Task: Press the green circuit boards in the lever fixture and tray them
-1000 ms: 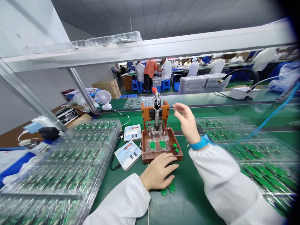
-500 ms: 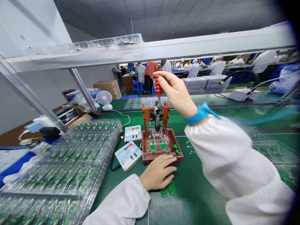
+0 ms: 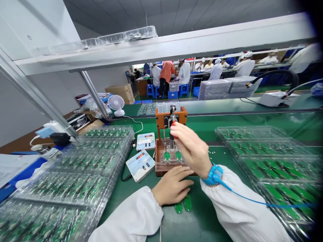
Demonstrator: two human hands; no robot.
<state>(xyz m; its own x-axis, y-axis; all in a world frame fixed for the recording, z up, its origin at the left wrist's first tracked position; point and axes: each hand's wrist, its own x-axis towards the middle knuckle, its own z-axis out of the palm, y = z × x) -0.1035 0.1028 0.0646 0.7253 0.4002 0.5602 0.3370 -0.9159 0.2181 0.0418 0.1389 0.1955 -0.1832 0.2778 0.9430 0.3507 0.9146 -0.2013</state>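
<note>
My right hand [image 3: 193, 149] is closed round the red handle [image 3: 173, 124] of a toggle-clamp press; most of the handle is hidden by the fingers. The press has an orange bracket [image 3: 159, 118] on a brown base [image 3: 158, 169]. Two green circuit boards [image 3: 167, 155] sit side by side under its clear plate. At the front edge of the base rests my left hand [image 3: 174, 186], palm down with fingers stretched out. Two loose green boards [image 3: 187, 203] lie on the mat beside and partly beneath its fingers. A blue wrist strap [image 3: 214, 174] is on my right wrist.
Left of the press stand two boxes with red digits [image 3: 140, 165]. Clear trays of boards lie on the left [image 3: 75, 174] and right [image 3: 275, 164]. A small white fan [image 3: 116, 103] stands behind. A shelf beam [image 3: 171, 47] crosses overhead. Several people work farther back.
My right hand has swung the red handle down from upright, and the press linkage has moved with it. My left hand stays by the base. The view has shifted slightly.
</note>
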